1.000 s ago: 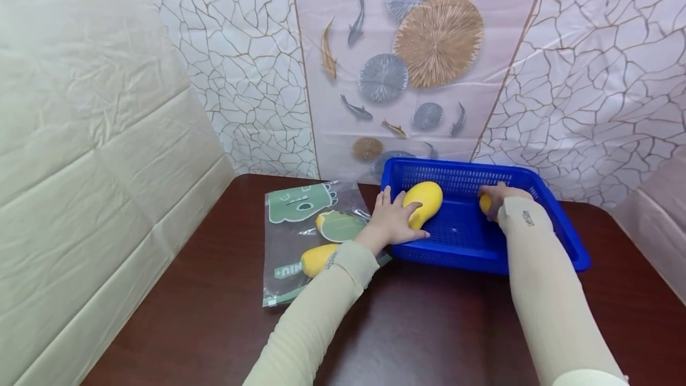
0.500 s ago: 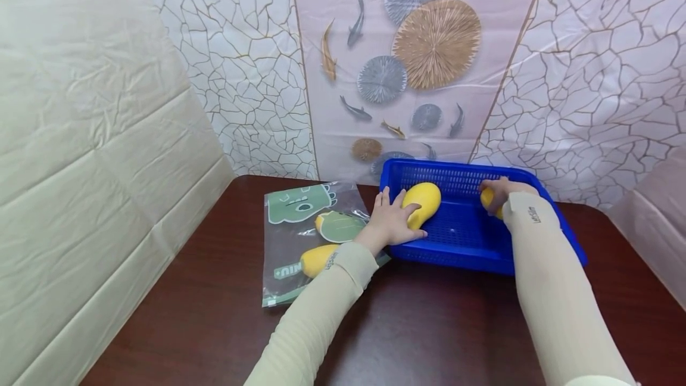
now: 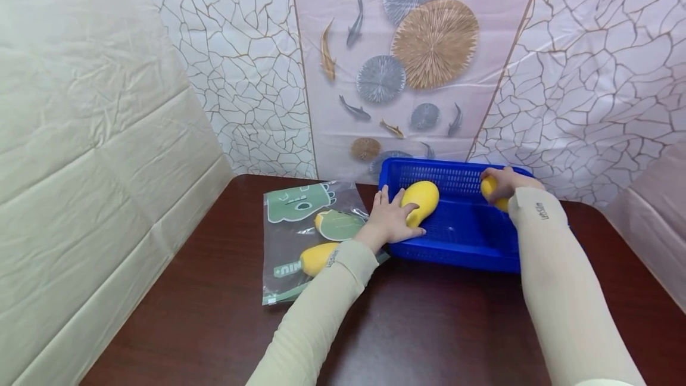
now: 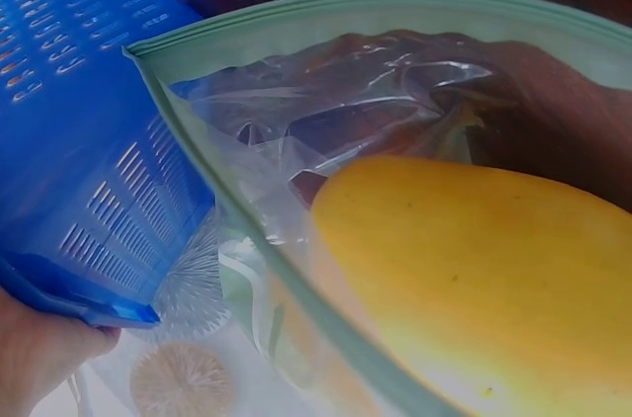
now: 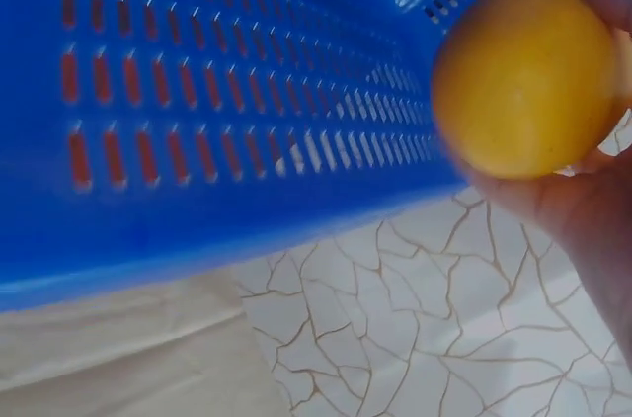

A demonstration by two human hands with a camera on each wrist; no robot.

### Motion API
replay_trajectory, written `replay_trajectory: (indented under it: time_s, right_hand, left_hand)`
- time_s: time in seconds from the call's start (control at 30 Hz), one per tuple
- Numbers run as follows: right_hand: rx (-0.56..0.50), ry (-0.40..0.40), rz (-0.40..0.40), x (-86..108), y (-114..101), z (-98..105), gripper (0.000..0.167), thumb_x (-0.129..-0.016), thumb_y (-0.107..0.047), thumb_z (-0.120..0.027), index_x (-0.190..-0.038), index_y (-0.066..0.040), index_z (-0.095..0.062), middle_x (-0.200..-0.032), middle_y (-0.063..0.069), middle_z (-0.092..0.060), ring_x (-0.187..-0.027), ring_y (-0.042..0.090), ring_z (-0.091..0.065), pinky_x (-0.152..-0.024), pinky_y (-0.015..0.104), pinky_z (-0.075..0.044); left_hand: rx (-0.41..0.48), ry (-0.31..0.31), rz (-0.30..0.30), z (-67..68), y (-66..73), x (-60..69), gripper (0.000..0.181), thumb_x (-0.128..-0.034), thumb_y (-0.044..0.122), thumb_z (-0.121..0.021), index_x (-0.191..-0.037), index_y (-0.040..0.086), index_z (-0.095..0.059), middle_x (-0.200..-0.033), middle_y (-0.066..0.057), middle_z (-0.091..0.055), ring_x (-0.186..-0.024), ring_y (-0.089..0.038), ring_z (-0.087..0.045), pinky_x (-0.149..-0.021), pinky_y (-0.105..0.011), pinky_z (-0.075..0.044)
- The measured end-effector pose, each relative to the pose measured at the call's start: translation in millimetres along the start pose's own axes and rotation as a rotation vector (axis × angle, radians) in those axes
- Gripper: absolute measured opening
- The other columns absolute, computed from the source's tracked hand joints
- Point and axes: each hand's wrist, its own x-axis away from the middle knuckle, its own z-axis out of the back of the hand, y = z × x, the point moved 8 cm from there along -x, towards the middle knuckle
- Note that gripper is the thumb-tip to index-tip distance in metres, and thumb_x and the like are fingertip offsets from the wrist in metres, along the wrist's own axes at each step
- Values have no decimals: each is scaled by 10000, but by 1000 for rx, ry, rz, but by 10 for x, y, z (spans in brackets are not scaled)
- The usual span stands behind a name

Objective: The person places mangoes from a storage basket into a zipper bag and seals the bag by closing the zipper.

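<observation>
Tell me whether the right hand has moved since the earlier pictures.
Yes: in the head view, the right hand, holding a yellow fruit, has shifted upward and slightly right against the large printed gold circle.

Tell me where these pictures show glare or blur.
Head view: dull sheen on the brown table; left wrist view: bright glints on the clear plastic bag; right wrist view: the blue basket blurs along its rim, and the held yellow fruit looks soft.

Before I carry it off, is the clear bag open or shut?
Open: the left wrist view shows the clear bag with green edges parting from one corner.
</observation>
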Motion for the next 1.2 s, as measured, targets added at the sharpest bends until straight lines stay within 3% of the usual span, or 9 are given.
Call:
replay_trajectory:
  time_s: [0.2,0.57,0.73,1.0,1.2]
  right_hand:
    - [9,25,67,50,-5,50,693,-763,-241,-623,-1360,-39,-336,-1145,356,-291,-881,424,-438,-652,427,-420]
    - [28,155,199,148,-13,245,704,-807,-216,-625,-1342,103,-297,-1186,375,-398,-974,424,-433,-790,529,-407]
    - [41,164,204,232,-28,306,675,-847,-256,-609,-1338,101,-315,-1149,355,-464,-962,408,-458,-815,558,-404]
    - [28,204,271,309,-99,355,707,-872,-299,-620,-1389,69,-306,-1274,364,-423,-1101,470,-437,-932,663,-325]
    - [36,238,289,332,-134,381,681,-883,-280,-585,-1392,73,-303,-1211,353,-459,-1044,452,-459,-894,644,-356]
  left_hand:
    - [8,-5,-6,-9,-11,-4,631,-868,673,-423,-1429,395,-349,-1589,-31,-141,-1454,-398,-31,-1174,-498,-83]
    - [24,5,-17,-4,-2,-4,606,-875,638,-449,-1422,390,-365,-1584,-34,-164,-1451,-407,-32,-1172,-508,-77]
    - [23,-2,-20,-2,-2,11,600,-885,640,-427,-1425,387,-362,-1585,-36,-159,-1450,-412,-26,-1171,-512,-72]
    - [8,-11,-19,5,5,14,583,-891,645,-403,-1416,392,-374,-1574,-21,-203,-1447,-423,-34,-1169,-515,-75]
    - [7,-5,-26,16,8,27,575,-895,640,-400,-1410,382,-392,-1559,-23,-246,-1442,-433,-54,-1166,-521,-89]
